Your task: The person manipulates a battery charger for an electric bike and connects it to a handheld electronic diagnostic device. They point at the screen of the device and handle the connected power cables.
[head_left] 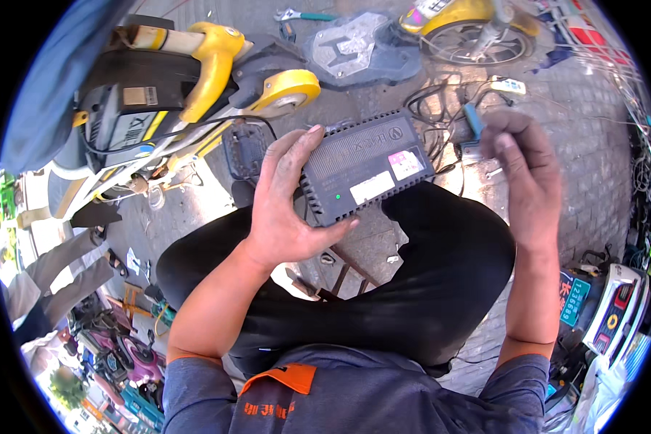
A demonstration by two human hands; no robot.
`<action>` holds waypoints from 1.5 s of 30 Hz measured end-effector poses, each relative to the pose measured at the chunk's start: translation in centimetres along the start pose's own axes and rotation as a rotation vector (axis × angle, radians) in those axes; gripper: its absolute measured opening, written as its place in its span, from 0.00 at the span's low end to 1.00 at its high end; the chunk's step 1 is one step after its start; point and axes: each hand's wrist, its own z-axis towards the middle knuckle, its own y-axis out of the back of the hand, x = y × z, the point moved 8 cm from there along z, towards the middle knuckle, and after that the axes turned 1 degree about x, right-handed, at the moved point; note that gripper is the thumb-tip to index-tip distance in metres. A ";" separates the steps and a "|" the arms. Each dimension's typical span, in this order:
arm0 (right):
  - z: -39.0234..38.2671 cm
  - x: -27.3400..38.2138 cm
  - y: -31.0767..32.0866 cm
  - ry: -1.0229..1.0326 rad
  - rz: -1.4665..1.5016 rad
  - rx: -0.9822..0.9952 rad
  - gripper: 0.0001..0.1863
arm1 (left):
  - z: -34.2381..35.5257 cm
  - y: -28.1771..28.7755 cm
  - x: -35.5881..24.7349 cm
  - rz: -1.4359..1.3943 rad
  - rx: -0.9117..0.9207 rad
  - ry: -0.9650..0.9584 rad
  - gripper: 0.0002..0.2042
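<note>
A black rectangular plastic box (369,165) with slotted edges, pale stickers and a small lit green light (338,197) is held just above the centre of the frame, its labelled face turned up. Its left end is clamped by the left hand (278,206). The right hand (532,173), blurred at right of centre, is held apart from the box, its fingers curled near a blue object (474,119); whether that is grasped cannot be told. A check of the light appears to be in hand; next, a steady left grip seems called for.
</note>
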 end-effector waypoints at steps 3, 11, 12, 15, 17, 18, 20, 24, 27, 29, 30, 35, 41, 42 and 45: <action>-5.6 3.5 -5.9 -0.144 0.043 0.242 0.08 | -0.5 2.0 -1.9 -0.049 -0.117 -0.018 0.56; -5.7 -1.4 -15.5 -0.596 0.837 0.079 0.35 | -0.9 3.5 -3.5 -0.066 -0.286 -0.089 0.56; -4.6 -0.7 -15.9 -0.509 0.844 0.067 0.34 | -1.1 3.3 -3.4 -0.053 -0.290 -0.088 0.54; -3.6 -3.2 -16.4 -0.512 0.817 -0.009 0.33 | -1.5 2.9 -2.2 -0.070 -0.190 -0.040 0.52; -4.2 -4.1 -16.4 -0.546 0.791 -0.059 0.32 | -1.8 2.0 -0.1 -0.210 -0.142 0.036 0.49; -4.3 -4.5 -16.4 -0.541 0.790 -0.062 0.32 | -2.0 1.7 0.4 -0.286 -0.126 0.075 0.49; -4.5 -4.6 -16.3 -0.528 0.796 -0.089 0.31 | -2.1 1.2 0.7 -0.350 -0.101 0.115 0.49; -4.5 -4.5 -16.0 -0.442 0.835 -0.110 0.29 | -2.3 0.9 -0.2 -0.344 -0.082 0.123 0.51; -4.6 -4.3 -15.7 -0.433 0.851 -0.123 0.27 | -2.3 0.9 -0.8 -0.304 -0.050 0.127 0.52; -4.6 -4.2 -15.6 -0.434 0.860 -0.141 0.26 | -2.2 0.7 -0.9 -0.298 -0.033 0.127 0.52; -4.5 -4.1 -15.6 -0.420 0.869 -0.146 0.26 | -2.2 0.6 -0.8 -0.316 -0.031 0.126 0.53; -4.5 -3.8 -15.7 -0.409 0.884 -0.154 0.24 | -2.4 0.3 -0.8 -0.333 -0.019 0.158 0.54; -4.5 -3.5 -15.7 -0.387 0.879 -0.119 0.24 | -2.7 0.0 -0.8 -0.358 -0.001 0.196 0.55; -4.3 -3.4 -15.7 -0.367 0.868 -0.104 0.25 | -2.7 -0.1 -0.9 -0.345 0.000 0.194 0.55; -4.2 -4.0 -15.5 -0.359 0.872 -0.090 0.25 | -2.6 -0.5 -0.8 -0.364 -0.008 0.186 0.55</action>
